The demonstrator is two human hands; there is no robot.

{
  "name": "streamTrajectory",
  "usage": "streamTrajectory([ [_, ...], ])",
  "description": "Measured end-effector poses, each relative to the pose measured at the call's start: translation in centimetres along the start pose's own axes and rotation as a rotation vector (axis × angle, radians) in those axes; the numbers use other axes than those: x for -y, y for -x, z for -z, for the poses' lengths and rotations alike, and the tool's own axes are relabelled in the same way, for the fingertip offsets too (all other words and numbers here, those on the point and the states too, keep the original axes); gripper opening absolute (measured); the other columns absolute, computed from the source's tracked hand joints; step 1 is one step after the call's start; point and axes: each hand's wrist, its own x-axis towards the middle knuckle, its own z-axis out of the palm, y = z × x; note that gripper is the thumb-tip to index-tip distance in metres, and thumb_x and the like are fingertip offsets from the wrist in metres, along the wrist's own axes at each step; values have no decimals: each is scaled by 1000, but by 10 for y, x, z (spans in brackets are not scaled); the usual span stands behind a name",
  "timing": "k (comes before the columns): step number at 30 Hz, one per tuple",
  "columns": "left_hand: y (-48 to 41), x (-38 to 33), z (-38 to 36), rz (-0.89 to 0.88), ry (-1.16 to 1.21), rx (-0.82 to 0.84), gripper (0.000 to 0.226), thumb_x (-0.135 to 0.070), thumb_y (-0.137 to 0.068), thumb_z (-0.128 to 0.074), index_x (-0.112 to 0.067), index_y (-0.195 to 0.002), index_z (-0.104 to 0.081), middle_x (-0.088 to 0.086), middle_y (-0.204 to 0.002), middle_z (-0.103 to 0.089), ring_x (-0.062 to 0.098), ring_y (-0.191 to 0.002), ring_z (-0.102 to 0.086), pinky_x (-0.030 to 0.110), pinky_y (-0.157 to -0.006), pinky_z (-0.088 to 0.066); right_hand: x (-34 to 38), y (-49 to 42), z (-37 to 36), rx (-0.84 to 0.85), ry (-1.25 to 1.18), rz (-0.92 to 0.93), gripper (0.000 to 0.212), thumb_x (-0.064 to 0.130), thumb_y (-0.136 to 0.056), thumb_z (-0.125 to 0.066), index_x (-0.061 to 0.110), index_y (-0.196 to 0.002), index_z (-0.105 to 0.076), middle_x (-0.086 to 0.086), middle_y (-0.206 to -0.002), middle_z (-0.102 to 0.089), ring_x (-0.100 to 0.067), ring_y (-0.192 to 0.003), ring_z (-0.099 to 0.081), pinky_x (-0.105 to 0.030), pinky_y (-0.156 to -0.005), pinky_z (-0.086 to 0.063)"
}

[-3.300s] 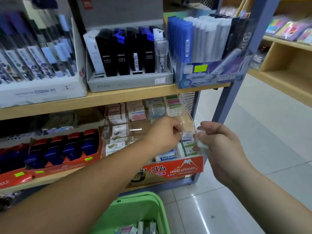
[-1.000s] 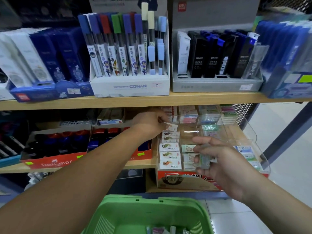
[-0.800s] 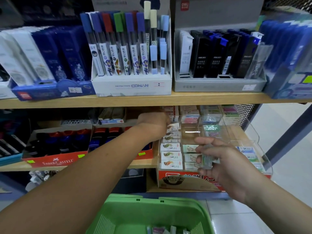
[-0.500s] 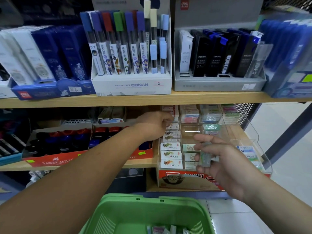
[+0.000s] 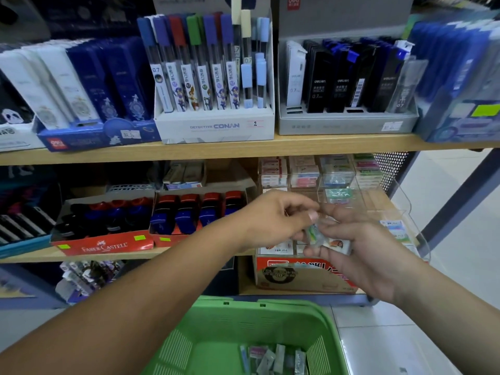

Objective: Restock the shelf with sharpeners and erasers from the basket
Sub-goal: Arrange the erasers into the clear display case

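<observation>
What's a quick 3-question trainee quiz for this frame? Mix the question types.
1. True or false: the green basket is empty.
2. What does the right hand hold? A) small wrapped erasers B) a blue pen C) nothing
3. Fill in: the red display box at the left reads ____.

Key: 1 false, wrapped packs lie in it. 2 A. 3 Faber-Castell.
</observation>
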Motion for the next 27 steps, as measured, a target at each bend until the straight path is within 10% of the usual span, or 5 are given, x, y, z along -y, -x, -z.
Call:
streamTrajectory([
  [10,1,22,6,68,-63,-299,15,-35,-95,-72,-20,-96,-69,5,-78,-66,9,-62,-61,26,-59,-57,7,-3,18,-366,-7,46,41,-28,-86,-52,-7,-120,-62,-25,-116,-71,-35,-98,-77,-39,-98,-59],
  [20,-64,-17,-19,-34,-328,-287,7,-28,-100,-66,-22,-102,-65,-4,-99,-67,18,-80,-64,30,-60,-53,25,12,46,-534,224,100,19,8,-93,-75,14,-108,-65,-24,-80,-76,-25,-44,-56,-32,-44,-49],
  [27,-121,-14,-38,-23,-573,-230,14,-29,-101,-63,-31,-114,-67,-13,-104,-67,12,-96,-64,23,-77,-47,27,19,71,-458,-37,81,22,-11,-90,-68,-5,-111,-66,-19,-100,-79,-32,-91,-79,-44,-92,-60],
])
